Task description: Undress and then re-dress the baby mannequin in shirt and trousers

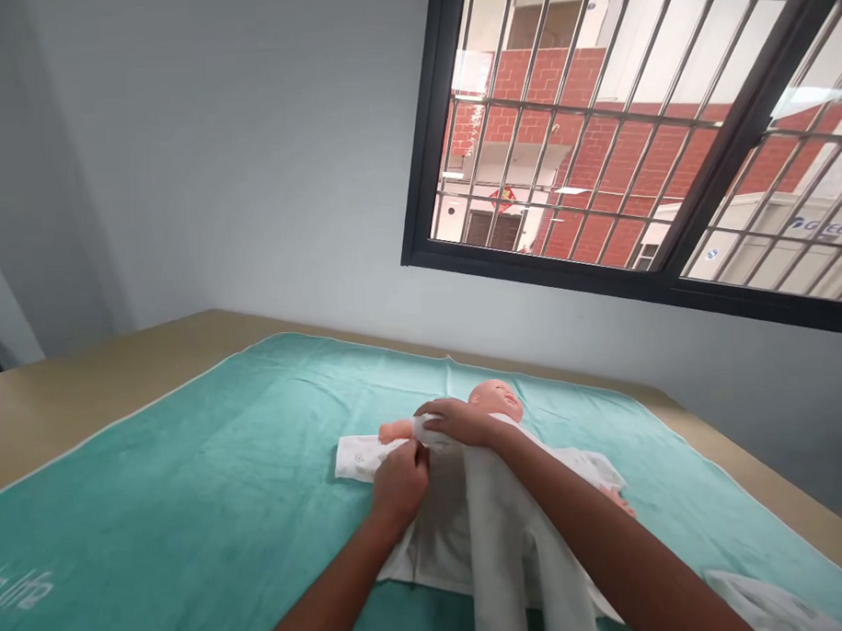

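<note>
A baby doll (pixel 494 398) lies on its back in white baby clothes (pixel 495 525), its head toward the wall and the trouser legs toward me. My right hand (pixel 459 422) reaches across the doll's chest, with its fingers curled around the doll's sleeved arm (pixel 397 431) on the left. Just below, my left hand (pixel 401 482) is closed in a pinch at the edge of the white cloth; its fingertips are partly hidden. A flat white sleeve (pixel 357 456) extends leftward beneath the doll's arm. The doll's other hand (pixel 617 500) pokes out of a sleeve at the right.
A teal towel (pixel 212 479) with white lettering at its left covers much of the tan table (pixel 152 352). Another white cloth (pixel 762 603) lies at the lower right. Behind the table stand a grey wall (pixel 250 156) and a barred window (pixel 559 117).
</note>
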`<state>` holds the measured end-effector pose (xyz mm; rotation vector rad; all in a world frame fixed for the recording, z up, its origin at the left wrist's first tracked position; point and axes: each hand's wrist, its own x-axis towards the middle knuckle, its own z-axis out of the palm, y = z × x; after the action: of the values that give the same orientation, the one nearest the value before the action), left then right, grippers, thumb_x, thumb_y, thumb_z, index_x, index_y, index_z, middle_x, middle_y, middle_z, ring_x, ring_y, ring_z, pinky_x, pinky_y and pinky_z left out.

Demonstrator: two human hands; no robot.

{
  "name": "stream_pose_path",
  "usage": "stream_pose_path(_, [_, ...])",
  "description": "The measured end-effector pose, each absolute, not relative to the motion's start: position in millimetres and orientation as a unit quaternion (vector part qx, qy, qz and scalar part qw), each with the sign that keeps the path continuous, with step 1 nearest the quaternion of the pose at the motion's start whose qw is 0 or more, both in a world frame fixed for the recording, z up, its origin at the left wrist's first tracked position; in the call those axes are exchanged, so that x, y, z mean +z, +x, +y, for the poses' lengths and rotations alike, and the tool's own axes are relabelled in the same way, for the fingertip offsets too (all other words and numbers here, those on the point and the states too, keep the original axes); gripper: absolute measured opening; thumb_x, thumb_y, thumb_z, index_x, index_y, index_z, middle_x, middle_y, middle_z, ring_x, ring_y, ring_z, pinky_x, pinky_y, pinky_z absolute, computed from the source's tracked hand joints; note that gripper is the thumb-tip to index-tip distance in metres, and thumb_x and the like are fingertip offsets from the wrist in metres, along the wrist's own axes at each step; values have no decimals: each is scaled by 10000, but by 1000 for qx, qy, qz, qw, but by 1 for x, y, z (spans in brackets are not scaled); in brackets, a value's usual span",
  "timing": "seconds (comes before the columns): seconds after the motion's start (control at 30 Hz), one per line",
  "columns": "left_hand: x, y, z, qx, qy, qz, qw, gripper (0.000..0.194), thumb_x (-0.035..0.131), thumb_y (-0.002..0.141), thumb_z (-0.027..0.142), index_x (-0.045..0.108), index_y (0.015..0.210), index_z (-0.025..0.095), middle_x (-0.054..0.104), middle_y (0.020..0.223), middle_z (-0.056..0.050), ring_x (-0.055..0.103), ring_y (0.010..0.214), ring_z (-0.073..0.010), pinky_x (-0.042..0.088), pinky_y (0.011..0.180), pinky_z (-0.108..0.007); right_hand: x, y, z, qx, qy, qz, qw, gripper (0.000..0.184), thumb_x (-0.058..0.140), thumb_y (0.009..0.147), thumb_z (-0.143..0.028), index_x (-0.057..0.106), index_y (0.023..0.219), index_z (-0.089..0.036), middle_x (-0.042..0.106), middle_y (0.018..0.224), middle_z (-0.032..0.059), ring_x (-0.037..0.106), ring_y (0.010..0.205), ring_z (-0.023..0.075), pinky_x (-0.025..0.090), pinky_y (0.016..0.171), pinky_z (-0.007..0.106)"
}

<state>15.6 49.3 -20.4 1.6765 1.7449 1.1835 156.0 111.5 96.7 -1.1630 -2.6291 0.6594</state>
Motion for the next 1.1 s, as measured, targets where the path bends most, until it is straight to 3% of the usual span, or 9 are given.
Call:
stream_pose_path(0.17, [-11,-23,64,546,485,561,389,325,428,833,422,590,786,144,647,699,-45,614,677,-187,470,637,-289,111,186,108,252,-397,-876,112,344,455,908,-421,614,1208,-369,634,1249,-40,570,1134,216,435,927,332])
stream_pose_path(0.3, [0,-37,65,598,427,496,462,349,574,725,497,593,734,149,624,659,-13,583,618,-161,469,618,-276,98,187,112,144,-402,-904,29,298,490,891,-400,664,1131,-375,671,1144,-14,611,1007,218,441,840,323])
stream_pose_path(0.4, [9,-17,61,620,413,465,478,340,658,672,491,612,713,157,614,642,7,556,604,-141,442,605,-252,79,169,113,64,-427,-902,11,284,470,902,-313,662,1111,-300,677,1076,42,608,944,217,424,793,316])
stream_pose_path(0.57, [24,49,53,642,401,429,493,330,637,714,488,603,775,166,619,688,-3,550,622,-136,441,619,-249,69,154,105,32,-449,-892,39,253,571,814,-214,610,1062,-183,678,1010,78,611,874,206,416,761,285])
stream_pose_path(0.73, [30,70,56,652,371,437,497,308,565,784,484,579,835,181,617,752,-15,567,685,-150,446,661,-257,80,230,77,-6,-564,-809,166,277,418,914,-369,552,1104,-218,592,1210,100,552,1090,248,417,827,329])
stream_pose_path(0.8, [29,68,60,649,362,445,499,287,559,793,462,581,845,181,611,756,-14,563,693,-150,443,673,-260,74,270,62,41,-676,-716,169,412,358,907,-535,548,1085,-216,642,1064,102,611,925,265,438,741,357])
stream_pose_path(0.87, [27,67,64,646,361,446,503,268,555,799,440,589,858,180,611,775,-16,561,713,-149,442,687,-257,61,298,48,140,-698,-683,163,562,321,880,-641,516,1178,-205,667,977,94,628,893,271,449,774,380])
stream_pose_path(0.97, [26,70,64,639,369,431,518,274,581,787,439,608,869,179,625,816,-24,566,753,-148,444,701,-243,44,309,29,251,-698,-635,216,719,338,842,-700,403,1359,-206,619,1200,113,565,1142,280,422,941,381])
stream_pose_path(1.1, [29,74,54,615,399,394,554,343,612,771,494,646,887,174,653,835,-37,585,765,-153,460,702,-240,43,289,9,395,-702,-515,293,910,498,750,-717,223,1481,-251,331,1516,105,445,1311,295,465,943,353])
